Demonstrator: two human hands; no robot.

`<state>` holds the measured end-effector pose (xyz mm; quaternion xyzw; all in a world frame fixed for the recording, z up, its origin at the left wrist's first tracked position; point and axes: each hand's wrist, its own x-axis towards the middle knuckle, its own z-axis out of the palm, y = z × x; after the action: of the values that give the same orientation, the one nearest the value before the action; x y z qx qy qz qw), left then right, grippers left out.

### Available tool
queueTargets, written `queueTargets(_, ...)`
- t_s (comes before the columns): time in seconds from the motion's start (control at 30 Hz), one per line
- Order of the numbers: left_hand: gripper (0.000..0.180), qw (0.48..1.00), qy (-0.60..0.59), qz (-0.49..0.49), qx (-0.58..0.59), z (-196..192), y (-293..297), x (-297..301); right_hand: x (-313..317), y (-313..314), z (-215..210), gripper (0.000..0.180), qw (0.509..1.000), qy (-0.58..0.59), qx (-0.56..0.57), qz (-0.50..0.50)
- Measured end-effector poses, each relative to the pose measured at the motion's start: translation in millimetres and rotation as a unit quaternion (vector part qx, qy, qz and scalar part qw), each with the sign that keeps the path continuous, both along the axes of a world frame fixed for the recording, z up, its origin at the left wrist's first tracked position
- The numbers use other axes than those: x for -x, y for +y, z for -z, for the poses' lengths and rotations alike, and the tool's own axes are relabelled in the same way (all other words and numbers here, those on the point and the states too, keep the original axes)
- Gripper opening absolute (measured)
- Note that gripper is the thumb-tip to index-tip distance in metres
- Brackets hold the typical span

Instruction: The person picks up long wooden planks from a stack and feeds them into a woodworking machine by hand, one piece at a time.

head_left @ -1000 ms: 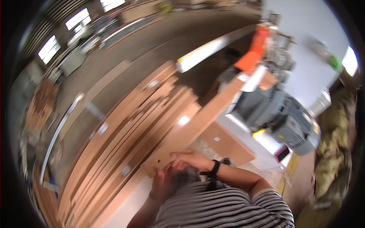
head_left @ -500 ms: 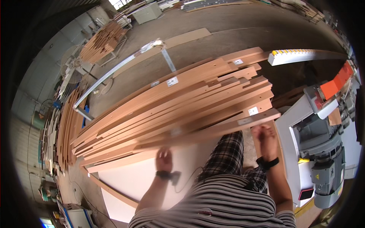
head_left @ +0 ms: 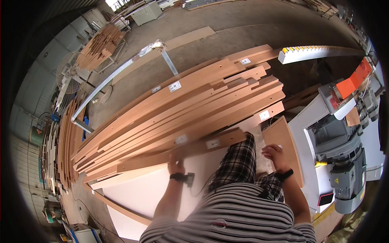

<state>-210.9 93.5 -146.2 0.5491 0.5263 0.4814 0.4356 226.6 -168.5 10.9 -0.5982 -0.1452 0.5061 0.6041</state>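
A long reddish-brown wooden board [head_left: 194,149] with a pale label lies along the near side of a stack of similar boards [head_left: 194,109], blurred by motion. My left hand [head_left: 175,165] is at its near edge, fingers closed on it, though smeared. The board's right end, with a small hole, sits just above my plaid-trousered leg. My right hand [head_left: 274,154] is off the board, to the right of that leg. Its fingers are loosely bent, with nothing visible in them. A dark band circles each wrist.
Below the boards is a white panel surface [head_left: 137,194]. On the right stands a machine with a grey motor [head_left: 344,182] and an orange guard [head_left: 354,83]. A metal frame [head_left: 117,77] rises behind the stack. A white roller rail [head_left: 312,54] extends at the far right.
The board has shifted left and nearer to me, its right end now by my leg. My right hand has come away from that end; my left hand stays at the near edge.
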Motion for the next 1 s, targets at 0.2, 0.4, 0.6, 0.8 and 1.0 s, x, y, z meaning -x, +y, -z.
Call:
queueTargets(0.2,0.022,0.886,-0.322,-0.239,0.234,-33.4,36.3,57.6,-33.1,-57.9,35.0,0.011,0.990,0.052,0.033,0.126)
queueTargets(0.4,0.031,0.869,-0.345,-0.183,0.303,-24.8,25.5,111.3,-14.7,-61.1,29.3,0.011,0.988,0.033,0.062,0.138)
queueTargets(0.6,0.073,0.865,0.053,-0.070,0.495,-43.9,7.4,100.2,-4.4,-72.7,47.3,0.016,0.995,0.024,0.067,0.072)
queueTargets(0.8,0.058,0.837,-0.099,0.037,0.536,-50.8,-16.0,34.6,-2.1,-82.6,57.7,0.018,0.993,0.016,0.084,0.078)
queueTargets(1.0,0.037,0.833,-0.228,0.201,0.462,-8.7,12.4,13.3,-8.5,-99.3,126.1,0.023,0.983,-0.182,-0.027,-0.014)
